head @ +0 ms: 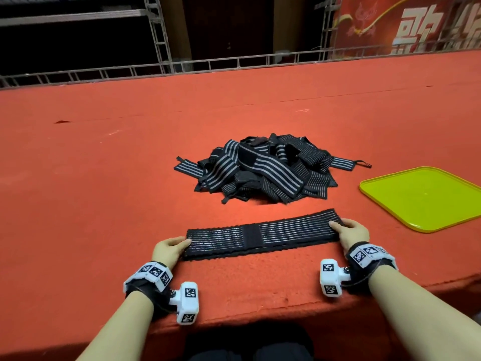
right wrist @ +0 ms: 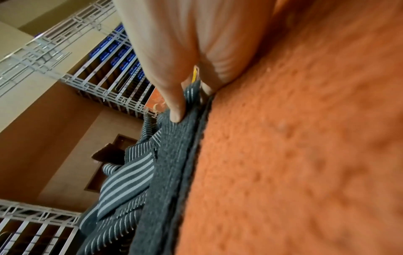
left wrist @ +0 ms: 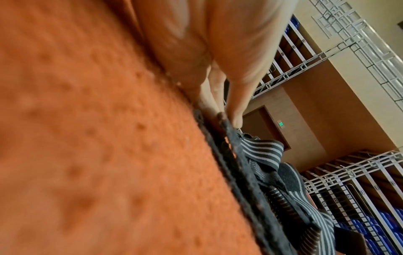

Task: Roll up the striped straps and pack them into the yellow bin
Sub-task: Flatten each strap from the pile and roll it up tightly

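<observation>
one strap stretched flat between both hands

a long striped strap (head: 263,237) lies flat across the red carpeted surface (head: 104,178), close to its near edge and running left to right, slightly higher at the right end. a plain black patch crosses its middle.

the left hand (head: 169,250) pinches the strap's left end; in the left wrist view the fingers (left wrist: 236,96) reach down onto the fabric's edge (left wrist: 229,127), with the strap's end held between thumb and fingertips. the right hand (head: 352,234) grips the right end, thumb on top of the fabric (right wrist: 176,110) and the other fingers tucked beneath the end. both wrists sit low against the carpet, each wearing a black band with white marker blocks.

beyond the strap, a loose pile of striped straps (head: 260,170) sits heaped on the carpet, none of them rolled; some carry broad grey stripes, others fine ones. the yellow bin (head: 426,196), a shallow square tray, lies to the right of the pile and just beyond the right hand, apart from both.

at the far edge of the carpet runs a metal railing (head: 208,66), with a red banner (head: 403,24) behind it at upper right.
</observation>
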